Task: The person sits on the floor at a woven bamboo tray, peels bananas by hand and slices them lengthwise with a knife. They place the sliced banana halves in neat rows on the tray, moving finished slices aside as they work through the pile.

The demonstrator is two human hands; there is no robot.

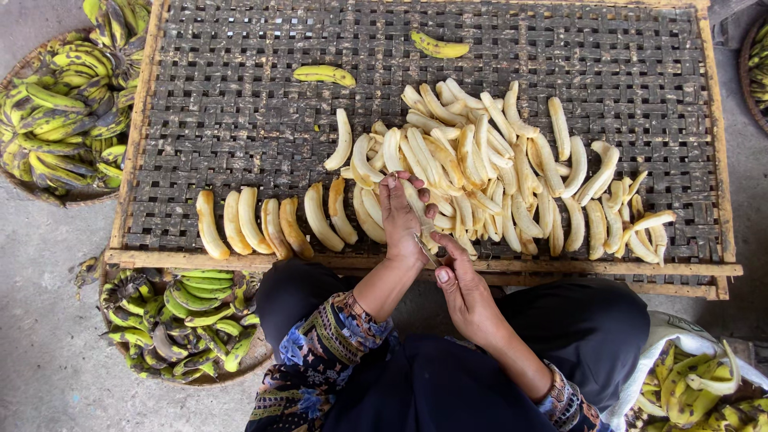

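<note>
My left hand [402,218] is closed around a peeled banana [414,197] at the near edge of a dark woven drying tray [240,104]. My right hand [464,282] sits just below it and grips a small knife [424,248], whose blade touches the banana's lower end. A row of peeled bananas [272,224] lies side by side along the tray's near edge to the left of my hands. A loose heap of peeled bananas [496,160] fills the tray's middle and right.
Two unpeeled bananas [324,74] [438,46] lie at the far part of the tray. Baskets of green-yellow unpeeled bananas stand at the upper left [64,104] and lower left [188,324]. A white sack of bananas [688,384] sits at the lower right.
</note>
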